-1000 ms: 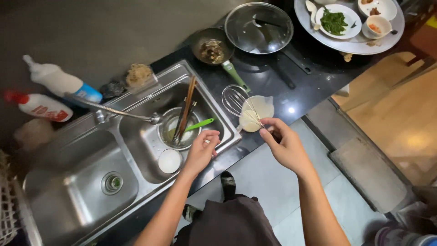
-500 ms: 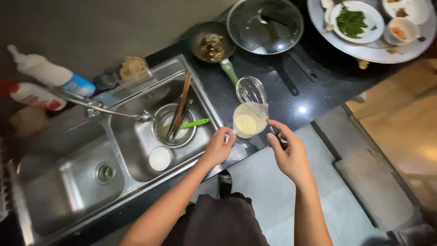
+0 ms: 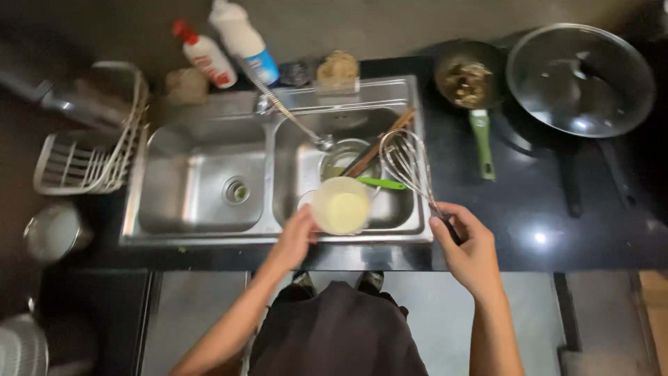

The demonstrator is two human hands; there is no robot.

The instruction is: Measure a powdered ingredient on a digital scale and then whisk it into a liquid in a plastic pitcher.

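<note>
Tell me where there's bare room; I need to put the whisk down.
Free: black counter between the green-handled pan and right hand; left steel basin. Crowded: right basin, holding a metal bowl, chopsticks.

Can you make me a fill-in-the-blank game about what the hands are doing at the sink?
1. The left hand holds a small cup of pale ____ liquid.
2. The right hand holds a wire ____.
3. The small pan beside the sink has a ____ handle.
4. The cup is held over the ____ basin of the sink.

Missing words: yellow; whisk; green; right
</note>
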